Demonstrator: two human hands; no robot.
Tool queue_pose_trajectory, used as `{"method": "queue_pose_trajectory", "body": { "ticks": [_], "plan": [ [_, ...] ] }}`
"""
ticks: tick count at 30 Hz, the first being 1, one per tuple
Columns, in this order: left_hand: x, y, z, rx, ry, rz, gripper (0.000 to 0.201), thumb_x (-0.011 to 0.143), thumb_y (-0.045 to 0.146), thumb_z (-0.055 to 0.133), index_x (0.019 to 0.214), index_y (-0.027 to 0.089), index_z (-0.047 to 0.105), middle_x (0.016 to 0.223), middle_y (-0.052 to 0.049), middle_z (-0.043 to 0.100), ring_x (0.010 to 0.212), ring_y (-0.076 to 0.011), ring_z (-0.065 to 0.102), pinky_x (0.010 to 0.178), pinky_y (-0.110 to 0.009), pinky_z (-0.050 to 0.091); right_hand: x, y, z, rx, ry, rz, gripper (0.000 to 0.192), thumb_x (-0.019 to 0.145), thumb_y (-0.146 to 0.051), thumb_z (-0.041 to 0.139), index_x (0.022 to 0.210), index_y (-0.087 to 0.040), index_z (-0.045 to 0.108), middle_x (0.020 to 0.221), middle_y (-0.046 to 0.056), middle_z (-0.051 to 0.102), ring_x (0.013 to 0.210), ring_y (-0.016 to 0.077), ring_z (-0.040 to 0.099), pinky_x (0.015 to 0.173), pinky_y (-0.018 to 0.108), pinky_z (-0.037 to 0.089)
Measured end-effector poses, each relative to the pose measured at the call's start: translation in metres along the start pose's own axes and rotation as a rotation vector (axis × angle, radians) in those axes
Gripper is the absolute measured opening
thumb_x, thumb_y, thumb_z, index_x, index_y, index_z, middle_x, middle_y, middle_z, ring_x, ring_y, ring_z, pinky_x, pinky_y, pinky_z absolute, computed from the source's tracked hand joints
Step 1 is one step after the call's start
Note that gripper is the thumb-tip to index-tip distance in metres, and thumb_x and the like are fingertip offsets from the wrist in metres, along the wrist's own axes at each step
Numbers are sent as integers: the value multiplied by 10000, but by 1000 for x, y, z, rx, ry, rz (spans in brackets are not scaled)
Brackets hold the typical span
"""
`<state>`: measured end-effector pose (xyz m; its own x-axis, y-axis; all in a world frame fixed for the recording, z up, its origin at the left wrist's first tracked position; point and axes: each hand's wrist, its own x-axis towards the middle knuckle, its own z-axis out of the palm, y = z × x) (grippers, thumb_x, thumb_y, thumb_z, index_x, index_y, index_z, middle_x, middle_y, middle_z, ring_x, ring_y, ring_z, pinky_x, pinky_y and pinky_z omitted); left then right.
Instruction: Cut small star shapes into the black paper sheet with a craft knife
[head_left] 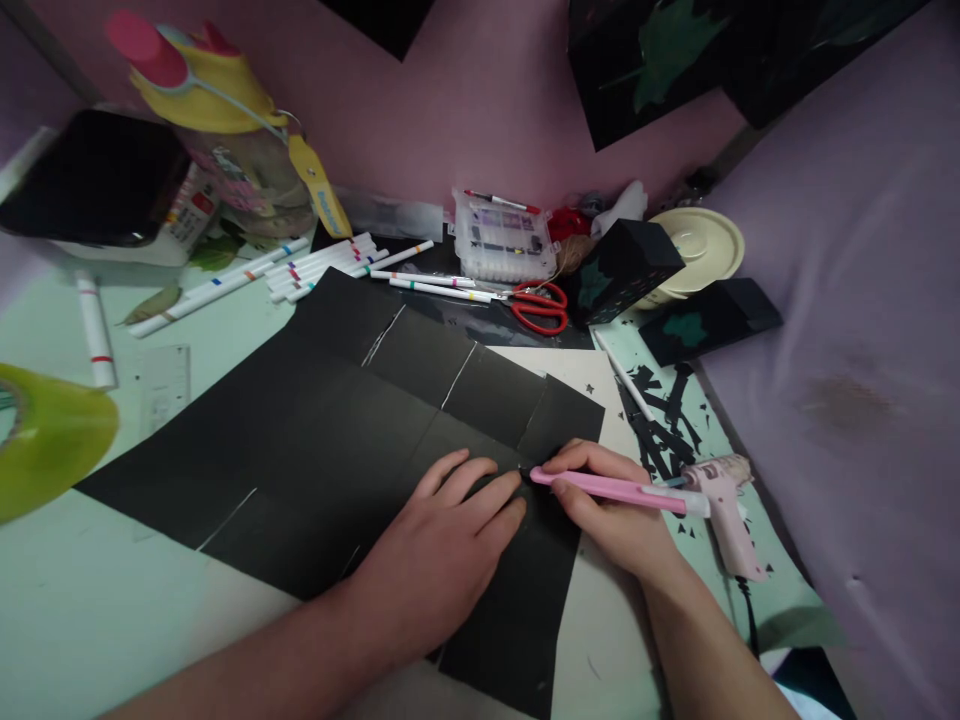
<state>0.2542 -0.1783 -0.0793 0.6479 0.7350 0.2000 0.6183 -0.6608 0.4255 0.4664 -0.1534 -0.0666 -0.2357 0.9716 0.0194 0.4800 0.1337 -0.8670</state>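
Head view looks down on a big sheet of black paper [337, 440], creased or scored into panels, lying flat across a pale green table [90, 600] with a white sheet under its right edge. On the sheet's near right part, the left hand [442, 550] lies flat and open, fingers spread, holding nothing and pinning the paper. Just beside its fingertips, the right hand [615, 520] is closed in a pen grip round a pink craft knife [615, 490], whose tip touches the paper. The risk, as I judge it, is the knife sliding toward those close fingertips, or the paper shifting if the flat hand lifts. A pink glue gun [724, 500] lies near the right wrist among black offcuts [660, 420], where its cord could snag. Farther back lie white markers [315, 265], red scissors [541, 305] and a clear marker case [501, 240]. Pink walls close the corner.
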Motion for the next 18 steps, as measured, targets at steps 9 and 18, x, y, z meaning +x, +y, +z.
{"method": "queue_pose_trajectory", "body": {
  "ticks": [9,18],
  "plan": [
    [0,0,0,0,-7,6,312,917,212,491,1217,225,577,1299,-4,574,1215,-223,432,1130,-454,270,-1,2,-1,-14,-9,30,130,801,-144,593,834,-216,696,803,23,698,720,161,635,609,253,493],
    [1,0,0,-4,-2,0,310,916,215,496,1213,233,581,1293,-11,579,1209,-218,446,1129,-454,282,1,0,-2,-38,-3,54,119,799,-169,591,816,-209,701,781,25,708,697,167,642,582,245,500]
  ]
}}
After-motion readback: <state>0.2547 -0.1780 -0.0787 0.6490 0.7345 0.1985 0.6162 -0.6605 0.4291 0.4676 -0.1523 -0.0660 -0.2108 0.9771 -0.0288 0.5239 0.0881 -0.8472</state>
